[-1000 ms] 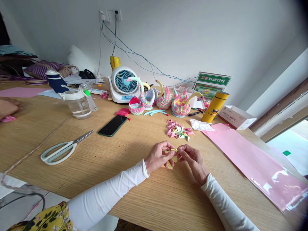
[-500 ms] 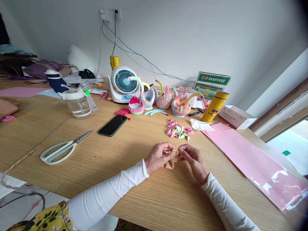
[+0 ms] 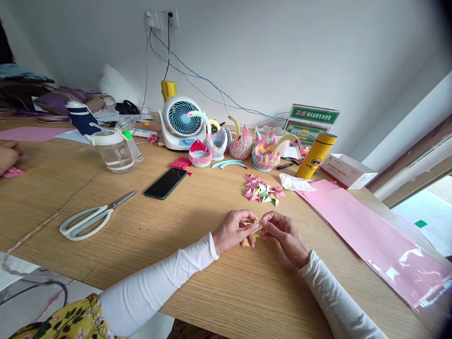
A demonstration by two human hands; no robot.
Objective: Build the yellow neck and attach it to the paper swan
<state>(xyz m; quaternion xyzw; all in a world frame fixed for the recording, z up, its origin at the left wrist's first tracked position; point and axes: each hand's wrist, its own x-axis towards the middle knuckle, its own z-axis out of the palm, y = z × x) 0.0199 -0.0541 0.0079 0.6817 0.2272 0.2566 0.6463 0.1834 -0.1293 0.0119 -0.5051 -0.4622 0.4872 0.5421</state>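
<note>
Between the fingertips of both hands is a small piece of folded yellow paper [image 3: 254, 227], partly covered by fingers. My left hand [image 3: 236, 229] pinches it from the left, with more yellow paper hanging below its fingers. My right hand [image 3: 284, 234] pinches the paper's right end with thumb and forefinger. Just beyond the hands lies a pile of folded pink, green and yellow paper pieces [image 3: 262, 189]. Farther back stand several paper swans, among them a multicoloured swan [image 3: 265, 154] and a red-rimmed paper bowl shape [image 3: 200, 154].
Scissors [image 3: 97, 216] and a phone [image 3: 165, 182] lie to the left. A water jug [image 3: 115, 151] and a fan [image 3: 182, 123] stand farther back. On the right are a yellow bottle [image 3: 315, 156], a sticky-note box [image 3: 348, 171] and pink sheets [image 3: 363, 230]. Another person's hand [image 3: 9, 157] shows at far left.
My hands stay in nearly the same place, with the fingers shifting slightly on the yellow paper. At far left, the other person's hand has moved a little.
</note>
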